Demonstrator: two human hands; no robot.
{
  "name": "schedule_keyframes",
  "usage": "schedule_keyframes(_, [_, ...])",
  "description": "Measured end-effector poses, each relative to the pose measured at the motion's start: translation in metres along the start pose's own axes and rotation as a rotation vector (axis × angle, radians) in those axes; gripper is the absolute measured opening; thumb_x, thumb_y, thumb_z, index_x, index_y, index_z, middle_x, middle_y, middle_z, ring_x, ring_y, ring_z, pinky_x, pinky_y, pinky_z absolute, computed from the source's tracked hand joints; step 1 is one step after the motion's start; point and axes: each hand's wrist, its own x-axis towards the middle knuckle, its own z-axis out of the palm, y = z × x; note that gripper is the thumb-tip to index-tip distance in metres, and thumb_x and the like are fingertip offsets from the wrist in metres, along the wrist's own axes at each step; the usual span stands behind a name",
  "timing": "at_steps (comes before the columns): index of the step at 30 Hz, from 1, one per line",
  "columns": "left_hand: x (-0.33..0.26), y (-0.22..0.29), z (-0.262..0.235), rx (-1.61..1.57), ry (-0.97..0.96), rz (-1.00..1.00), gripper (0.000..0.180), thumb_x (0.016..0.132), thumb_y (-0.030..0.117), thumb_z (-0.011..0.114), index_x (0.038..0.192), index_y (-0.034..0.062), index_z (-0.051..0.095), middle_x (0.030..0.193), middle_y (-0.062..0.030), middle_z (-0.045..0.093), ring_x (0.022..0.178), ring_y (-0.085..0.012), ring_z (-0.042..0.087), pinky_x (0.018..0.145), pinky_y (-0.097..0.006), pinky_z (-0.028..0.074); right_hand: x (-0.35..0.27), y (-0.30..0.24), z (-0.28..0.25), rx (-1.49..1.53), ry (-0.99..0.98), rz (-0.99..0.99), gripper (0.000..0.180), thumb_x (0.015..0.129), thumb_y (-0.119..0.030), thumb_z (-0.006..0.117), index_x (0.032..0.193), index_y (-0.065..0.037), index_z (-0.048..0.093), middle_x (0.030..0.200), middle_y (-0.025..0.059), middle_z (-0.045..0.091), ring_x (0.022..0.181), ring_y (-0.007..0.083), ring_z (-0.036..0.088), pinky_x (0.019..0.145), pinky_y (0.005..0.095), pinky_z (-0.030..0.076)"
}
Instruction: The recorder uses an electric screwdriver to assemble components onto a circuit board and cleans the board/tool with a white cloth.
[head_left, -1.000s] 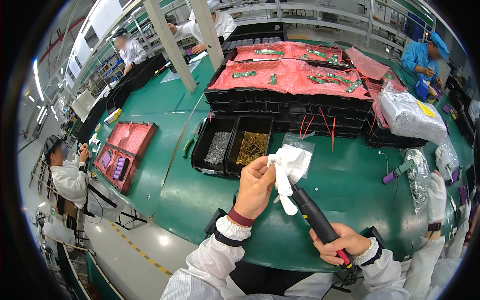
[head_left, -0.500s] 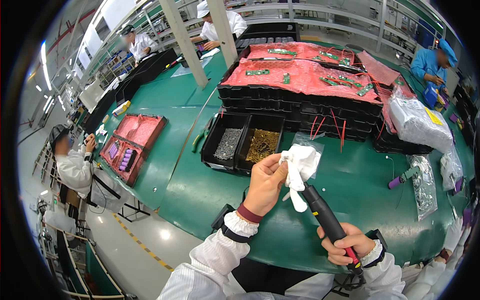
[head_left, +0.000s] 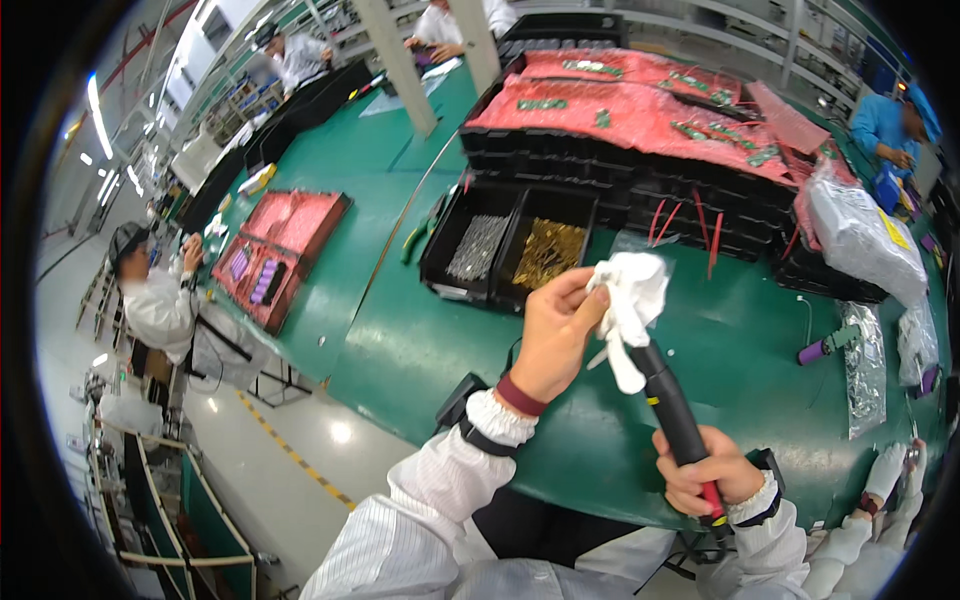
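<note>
Glove [head_left: 642,285] and tool [head_left: 675,415] are both held above the bench [head_left: 385,350], so each is already picked up. The glove is white, bunched and limp, with its fingers dangling; it is not being worn, and neither thing is set down. The upper end of the black tool comes right up to the glove's lower part, though I cannot tell whether it touches the cloth or sits behind it. How much is left does not show. My left hand [head_left: 553,338] pinches the glove narrowly between thumb and fingers, the cloth spreading just to their right. My right hand [head_left: 727,470], lower and further right, wraps the tool's red-and-black end, so the glove lies up and to the left of it. Left of the glove and further back, 2 black bins [head_left: 456,292] hold small metal parts [head_left: 480,250], untouched by my hands.
</note>
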Motion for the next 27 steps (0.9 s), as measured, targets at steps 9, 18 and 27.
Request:
schedule_keyframes(9, [0.001, 0.002, 0.002, 0.07, -0.057, 0.01, 0.026, 0.103, 0.006, 0.065, 0.125, -0.0058, 0.063, 0.107, -0.0095, 0.075, 0.09, -0.0102, 0.07, 0.076, -0.025, 0.056, 0.004, 0.007, 0.01, -0.768, 0.363, -0.131, 0.041, 0.091, -0.002, 0.066, 0.125, 0.002, 0.044, 0.075, 0.0056, 0.057, 0.048, 0.0139, 0.058, 0.047, 0.0297, 0.045])
schedule_keyframes(18, [0.005, 0.004, -0.003, 0.08, -0.052, 0.067, 0.025, 0.102, 0.004, 0.064, 0.124, -0.0073, 0.063, 0.107, -0.0111, 0.076, 0.088, -0.0103, 0.071, 0.075, -0.024, 0.056, -0.003, 0.003, -0.004, -0.011, 0.004, -0.05, 0.045, 0.089, -0.003, 0.064, 0.127, 0.003, 0.042, 0.07, 0.0086, 0.05, 0.043, 0.0183, 0.049, 0.044, 0.033, 0.039])
schedule_keyframes(27, [0.0, 0.003, 0.0, 0.088, -0.057, 0.049, 0.026, 0.102, 0.006, 0.066, 0.123, -0.0069, 0.063, 0.104, -0.0106, 0.076, 0.086, -0.0098, 0.07, 0.074, -0.024, 0.056, 0.005, 0.004, 0.007, -0.298, 0.114, -0.101, 0.044, 0.089, -0.007, 0.067, 0.124, 0.003, 0.044, 0.066, 0.0077, 0.047, 0.041, 0.0182, 0.049, 0.042, 0.0335, 0.036])
